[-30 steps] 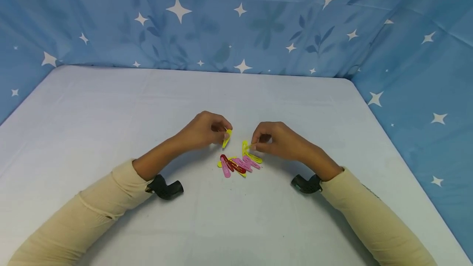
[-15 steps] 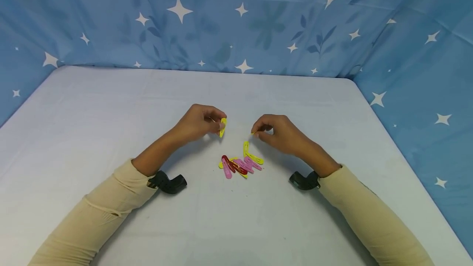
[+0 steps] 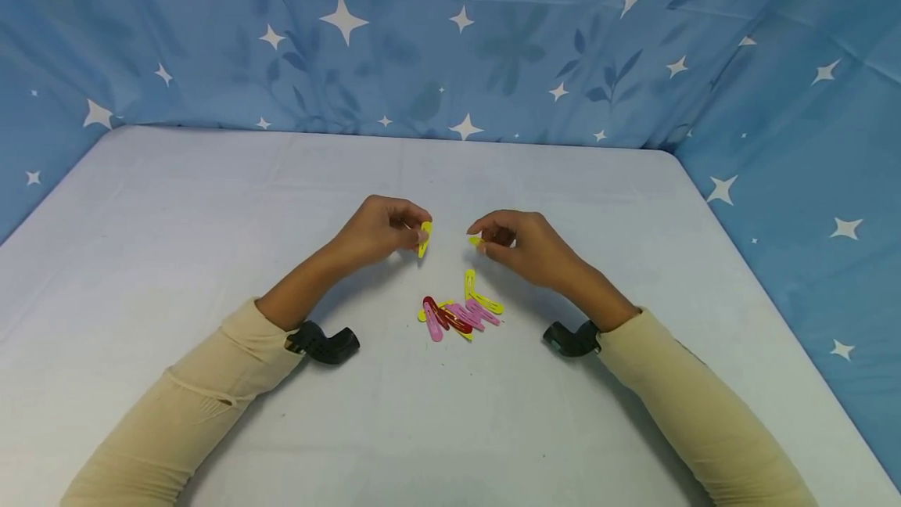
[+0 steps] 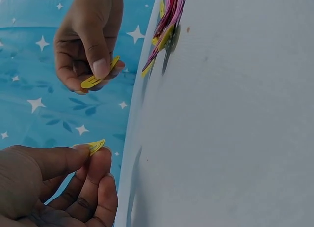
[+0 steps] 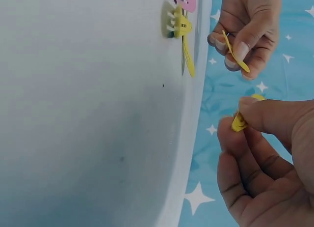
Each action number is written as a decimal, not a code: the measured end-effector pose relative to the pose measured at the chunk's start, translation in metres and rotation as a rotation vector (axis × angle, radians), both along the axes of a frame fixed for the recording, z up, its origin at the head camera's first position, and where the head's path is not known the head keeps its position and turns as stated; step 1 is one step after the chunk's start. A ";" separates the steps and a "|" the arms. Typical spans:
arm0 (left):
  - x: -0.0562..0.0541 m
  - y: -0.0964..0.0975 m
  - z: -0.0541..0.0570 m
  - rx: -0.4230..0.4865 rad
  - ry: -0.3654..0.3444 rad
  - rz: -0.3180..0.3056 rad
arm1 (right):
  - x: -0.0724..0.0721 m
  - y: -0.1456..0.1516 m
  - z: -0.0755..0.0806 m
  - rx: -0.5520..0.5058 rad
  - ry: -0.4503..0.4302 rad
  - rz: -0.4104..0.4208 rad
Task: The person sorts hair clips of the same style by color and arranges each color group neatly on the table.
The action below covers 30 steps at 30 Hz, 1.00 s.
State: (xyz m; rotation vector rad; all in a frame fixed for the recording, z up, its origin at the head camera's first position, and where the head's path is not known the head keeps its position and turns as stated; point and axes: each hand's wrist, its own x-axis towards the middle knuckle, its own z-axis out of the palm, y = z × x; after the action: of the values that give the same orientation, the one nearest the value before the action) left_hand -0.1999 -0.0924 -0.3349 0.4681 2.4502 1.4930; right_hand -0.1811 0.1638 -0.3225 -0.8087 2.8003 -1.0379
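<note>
My left hand [image 3: 383, 233] pinches a yellow snap hair clip [image 3: 425, 241] between thumb and fingertips, raised over the table. Across a small gap, my right hand [image 3: 524, 245] pinches another yellow hair clip [image 4: 100, 79], partly covered by the thumb in the left wrist view. Both clips are up off the tabletop in the wrist views. Below and between the hands lies a loose pile of clips: a pink hair clip [image 3: 432, 323], dark red clips [image 3: 457, 322], more pink ones, and yellow clips [image 3: 487, 303] at its right and upper edge.
The clips lie on a white-covered table [image 3: 281, 429]. A blue curtain [image 3: 394, 61] with white stars hangs behind it and along its sides. A dark wrist camera [image 3: 327, 344] is strapped to the left sleeve, another wrist camera [image 3: 572, 339] to the right.
Both hands have moved up and away from the pile with their clips. The right hand has lifted its yellow clip from beside the pile and come slightly left toward the left hand.
</note>
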 end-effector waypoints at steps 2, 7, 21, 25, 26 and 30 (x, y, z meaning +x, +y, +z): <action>-0.001 0.001 0.000 -0.004 0.006 0.001 | -0.001 -0.002 0.001 -0.015 -0.005 -0.024; -0.008 0.002 0.000 -0.020 0.011 0.015 | -0.005 -0.005 0.003 -0.060 -0.045 -0.077; -0.033 0.001 0.000 -0.035 0.025 0.051 | -0.029 -0.015 0.000 -0.097 -0.008 -0.103; -0.042 0.001 -0.002 -0.010 0.000 0.092 | -0.037 -0.024 0.001 -0.123 -0.006 -0.096; -0.044 0.001 -0.002 -0.005 -0.010 0.098 | -0.040 -0.026 0.001 -0.127 -0.012 -0.104; -0.053 0.007 -0.003 0.014 -0.034 0.099 | -0.051 -0.032 -0.001 -0.143 -0.053 -0.150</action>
State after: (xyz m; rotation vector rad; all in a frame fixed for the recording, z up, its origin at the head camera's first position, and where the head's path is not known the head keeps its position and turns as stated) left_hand -0.2529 -0.0858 -0.3382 0.3255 2.4709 1.5431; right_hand -0.2322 0.1317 -0.3235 -0.5796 2.8042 -1.2740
